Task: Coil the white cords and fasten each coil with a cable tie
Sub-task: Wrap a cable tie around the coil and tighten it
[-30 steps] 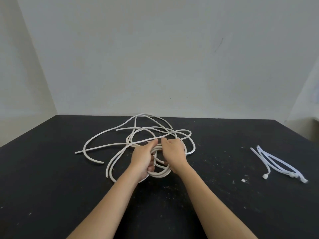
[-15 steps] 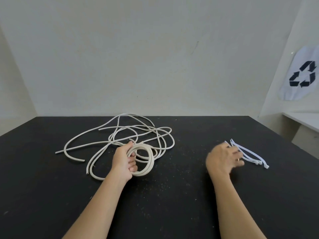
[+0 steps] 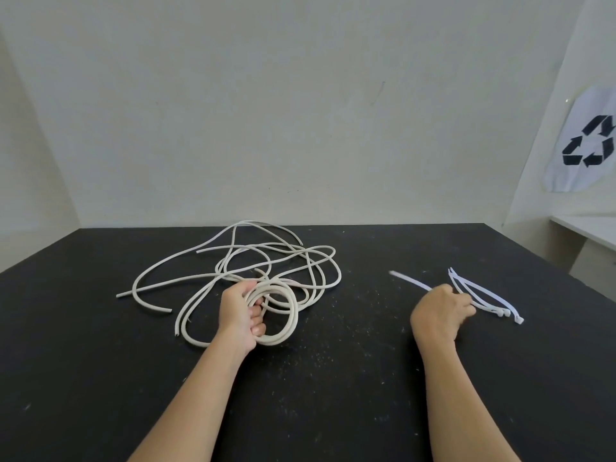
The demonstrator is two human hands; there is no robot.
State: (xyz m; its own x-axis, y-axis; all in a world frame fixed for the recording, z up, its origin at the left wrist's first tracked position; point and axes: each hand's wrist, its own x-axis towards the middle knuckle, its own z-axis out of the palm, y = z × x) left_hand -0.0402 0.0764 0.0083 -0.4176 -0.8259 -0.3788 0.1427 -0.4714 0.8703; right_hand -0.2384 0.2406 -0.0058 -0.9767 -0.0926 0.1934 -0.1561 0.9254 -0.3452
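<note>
Head view, looking forward and down over a black desk (image 3: 350, 388) that is flecked with pale specks and set against a plain light wall.

Left of centre, the left hand (image 3: 241, 315) grips a coil of white cord (image 3: 295, 311). Its fingers (image 3: 258, 328) are curled through the ring and closed round the stacked turns on the coil's left side. The right and near parts of the coil lie against the desk.

Behind and around the coil, the loose white cords (image 3: 273, 253) lie in a tangle of overlapping loops. Free ends trail out to the left and towards the near side. The tangle reaches almost to the far edge of the desk, and some of its strands run under or into the coil.

On the right, well apart from the cords, the right hand (image 3: 436, 315) is seen from the back with its fingers clenched on a cable tie (image 3: 410, 281). The tail of this tie, blurred, sticks out up and to the left from behind the hand. The grip itself is hidden by the back of the hand.

Just beside that hand, on its right, a small bunch of loose cable ties (image 3: 486, 300) lies flat on the desk. Their heads point towards the near right.

At the far right, a white sheet bearing a black recycling symbol (image 3: 588, 141) hangs on a side wall above a pale ledge (image 3: 586, 230).
</note>
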